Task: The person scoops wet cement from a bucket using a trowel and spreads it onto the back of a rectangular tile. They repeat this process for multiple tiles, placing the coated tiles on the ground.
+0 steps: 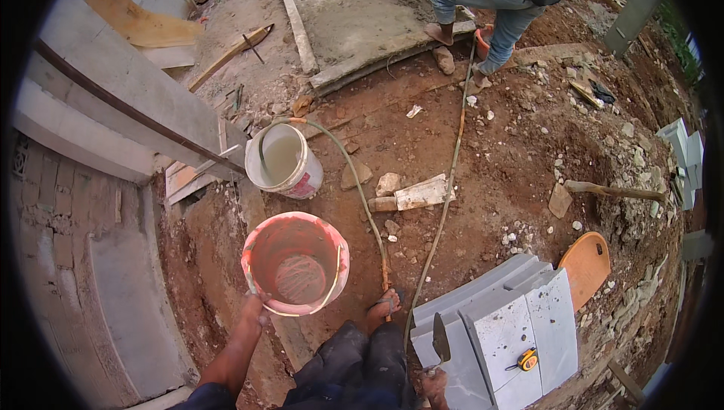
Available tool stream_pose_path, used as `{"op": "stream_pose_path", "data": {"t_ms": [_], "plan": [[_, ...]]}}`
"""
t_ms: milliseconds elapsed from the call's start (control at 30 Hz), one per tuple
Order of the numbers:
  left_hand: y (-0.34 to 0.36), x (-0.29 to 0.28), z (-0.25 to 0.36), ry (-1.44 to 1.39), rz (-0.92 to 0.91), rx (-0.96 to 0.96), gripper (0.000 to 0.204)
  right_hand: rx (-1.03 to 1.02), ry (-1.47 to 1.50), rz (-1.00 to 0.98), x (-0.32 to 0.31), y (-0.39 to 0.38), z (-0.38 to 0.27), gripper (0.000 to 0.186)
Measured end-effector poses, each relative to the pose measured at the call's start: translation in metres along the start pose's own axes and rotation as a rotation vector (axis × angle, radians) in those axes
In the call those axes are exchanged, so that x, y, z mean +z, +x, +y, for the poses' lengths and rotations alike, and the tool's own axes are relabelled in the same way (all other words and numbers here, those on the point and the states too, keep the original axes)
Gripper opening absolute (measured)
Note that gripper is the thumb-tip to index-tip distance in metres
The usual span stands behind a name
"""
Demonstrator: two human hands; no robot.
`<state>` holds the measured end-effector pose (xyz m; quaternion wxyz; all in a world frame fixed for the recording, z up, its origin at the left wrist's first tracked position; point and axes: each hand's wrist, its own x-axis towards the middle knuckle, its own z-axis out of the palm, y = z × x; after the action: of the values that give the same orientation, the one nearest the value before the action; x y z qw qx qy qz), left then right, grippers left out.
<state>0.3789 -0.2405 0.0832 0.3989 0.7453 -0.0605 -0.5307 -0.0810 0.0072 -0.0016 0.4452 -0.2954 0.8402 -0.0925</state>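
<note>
My left hand (255, 307) is closed on the near rim of a red-orange bucket (260, 255), which is tipped so I look down inside it. Its bottom shows pale smears, and a thin light handle lies along its right side. Down at the lower edge, my right hand (434, 386) grips a pointed trowel (441, 340), its blade upward beside a stack of light grey blocks (494, 331). Just beyond the red-orange bucket stands a white bucket (308, 176) holding cloudy liquid, with the end of a green hose (348, 160) hanging into it.
A yellow tape measure (527, 359) rests on the blocks, with an orange board (586, 270) behind them. A long hose (445, 218) crosses the rubble-strewn soil. A co-worker (494, 3) bends by a concrete slab (343, 18) at the back. Grey walls (128, 86) rise on the left.
</note>
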Motion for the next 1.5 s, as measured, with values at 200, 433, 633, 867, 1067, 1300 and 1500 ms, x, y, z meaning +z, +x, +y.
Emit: {"op": "stream_pose_path", "data": {"t_ms": [200,433,633,867,1067,1300,1500], "plan": [[0.009,0.127,0.126,0.048,-0.083,0.132,0.048,-0.06,-0.087,0.062,0.001,0.064,-0.003,0.022],[0.146,0.259,0.193,0.205,-0.191,0.077,0.042,0.074,0.123,0.083,0.031,0.099,-0.102,0.022],[0.337,0.428,0.196,0.287,-0.197,0.015,0.029,0.286,0.025,0.084,0.056,0.049,-0.236,0.024],[0.502,0.548,0.226,0.298,-0.274,0.16,0.033,0.438,0.05,0.015,0.102,0.069,-0.344,0.025],[0.575,0.601,0.278,0.519,-0.307,0.132,0.062,0.516,0.106,0.021,0.125,0.13,-0.401,0.025],[0.626,0.583,0.24,0.67,-0.478,0.056,0.079,0.578,0.12,-0.029,0.144,0.138,-0.425,0.026],[0.653,0.562,0.217,0.788,-0.467,0.57,0.06,0.559,0.131,-0.056,0.153,0.133,-0.434,0.027]]}}
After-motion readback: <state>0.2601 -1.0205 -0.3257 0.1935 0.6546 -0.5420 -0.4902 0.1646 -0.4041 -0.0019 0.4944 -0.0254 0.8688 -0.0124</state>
